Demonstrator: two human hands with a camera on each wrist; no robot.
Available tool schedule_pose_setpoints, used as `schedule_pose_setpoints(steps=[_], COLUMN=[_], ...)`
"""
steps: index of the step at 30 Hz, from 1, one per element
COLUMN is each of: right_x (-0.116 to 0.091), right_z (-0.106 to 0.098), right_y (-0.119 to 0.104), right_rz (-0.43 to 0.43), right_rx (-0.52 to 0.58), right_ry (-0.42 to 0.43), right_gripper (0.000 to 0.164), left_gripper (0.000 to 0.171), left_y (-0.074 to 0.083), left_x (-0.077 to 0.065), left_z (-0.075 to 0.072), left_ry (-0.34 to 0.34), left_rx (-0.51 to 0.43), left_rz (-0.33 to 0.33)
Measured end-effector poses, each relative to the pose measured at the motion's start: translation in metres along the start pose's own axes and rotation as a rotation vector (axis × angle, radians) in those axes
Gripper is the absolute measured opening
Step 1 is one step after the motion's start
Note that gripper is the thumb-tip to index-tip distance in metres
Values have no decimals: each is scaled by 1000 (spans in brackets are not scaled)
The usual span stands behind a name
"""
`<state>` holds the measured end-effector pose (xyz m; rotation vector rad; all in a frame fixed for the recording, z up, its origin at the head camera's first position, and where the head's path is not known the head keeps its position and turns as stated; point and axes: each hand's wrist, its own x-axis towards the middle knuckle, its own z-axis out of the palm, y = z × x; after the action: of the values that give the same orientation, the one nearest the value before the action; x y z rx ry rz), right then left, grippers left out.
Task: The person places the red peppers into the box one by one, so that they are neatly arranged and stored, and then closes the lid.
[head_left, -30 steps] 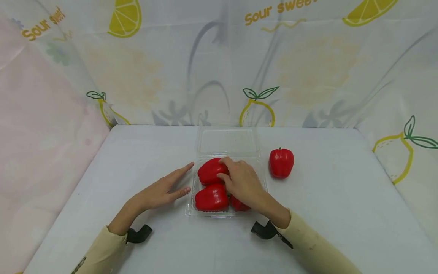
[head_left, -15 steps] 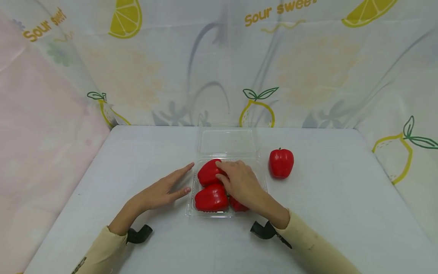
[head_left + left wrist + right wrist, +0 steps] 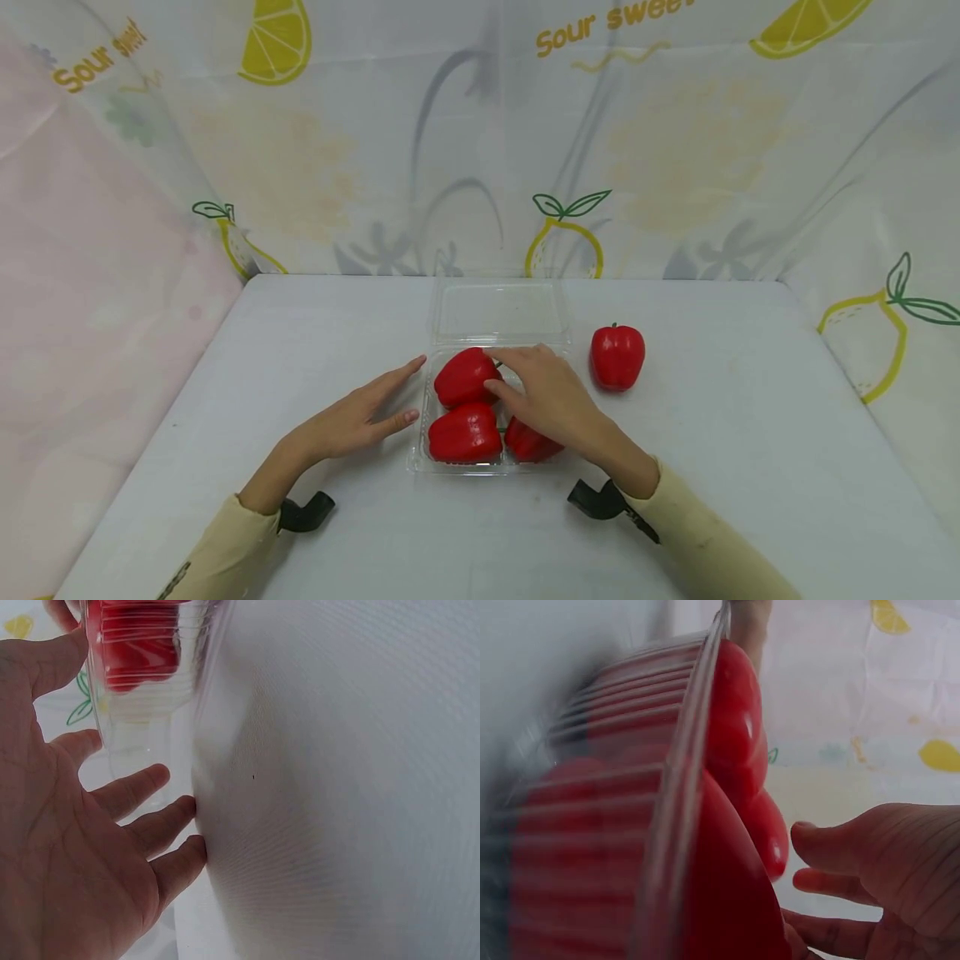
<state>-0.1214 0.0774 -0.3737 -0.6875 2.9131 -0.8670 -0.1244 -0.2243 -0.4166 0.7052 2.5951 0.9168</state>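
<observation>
Red pepper (image 3: 461,379) sits at the back left inside the clear container (image 3: 450,470), seemingly released: the right hand (image 3: 550,392), fingers loosely parted, has drawn back, baring its stem (image 3: 498,364); the left hand (image 3: 351,423) spreads alongside.

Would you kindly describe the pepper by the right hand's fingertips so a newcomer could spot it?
On the white table, find the clear box with its lid open. In its far left corner lies the red pepper, beside the right hand. Of the three visible inside, it is the only one on the far side.
</observation>
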Motion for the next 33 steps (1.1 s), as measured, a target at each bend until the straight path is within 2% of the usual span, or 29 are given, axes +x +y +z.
schedule_pose_setpoints(steps=[14, 28, 33], right_x=[-7, -16, -19], right_z=[-25, -45, -49], right_y=[22, 49, 57], right_rz=[-42, -94, -82], right_rx=[0, -19, -17], right_ry=[85, 130, 139], right_gripper=[62, 54, 53], left_gripper=[80, 79, 80], left_y=[-1, -2, -2], left_x=[0, -1, 0], left_z=[-1, 1, 1], left_ry=[-2, -2, -1], left_rx=[-12, -4, 2], left_rz=[-5, -5, -10])
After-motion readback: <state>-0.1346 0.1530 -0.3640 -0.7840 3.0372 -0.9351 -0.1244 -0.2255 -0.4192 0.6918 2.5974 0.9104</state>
